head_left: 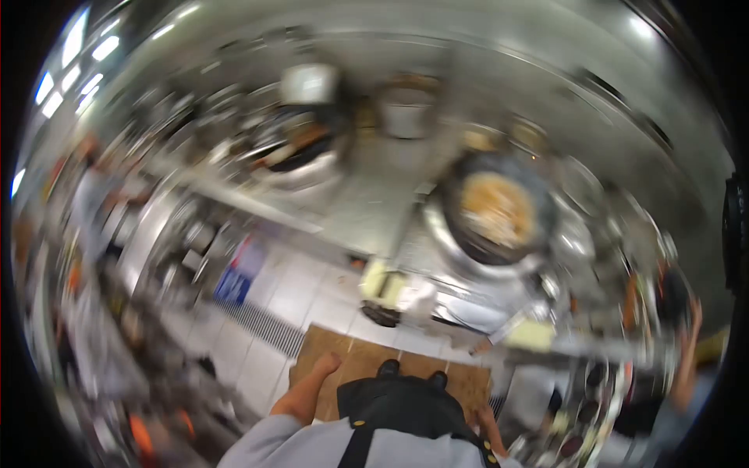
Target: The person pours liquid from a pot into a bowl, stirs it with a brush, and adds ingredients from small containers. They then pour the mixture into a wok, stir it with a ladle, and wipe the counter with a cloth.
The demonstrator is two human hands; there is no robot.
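Observation:
My left hand [328, 362] hangs over the brown board on the floor, its fingers curled closed with nothing visible in them. Lower right, beside my dark apron [402, 402], is my right hand [484, 413]; blur and its angle hide how its fingers lie. Neither hand touches the stove. Ahead of me, a dark wok [460, 212] on the steel stove holds pale orange-brown food [498, 209]. A pale yellow cloth [530, 334] lies at the front edge of the counter, and another yellowish thing [374, 282] is near the edge further left.
A second wok [300, 168] with utensils sits further left, near a pot [309, 83]. A bucket-like container [406, 113] stands at the back. Co-workers [92, 199] are at the left; another person's arm [686, 366] reaches in at the right. A floor grate [265, 327] lies left of the board.

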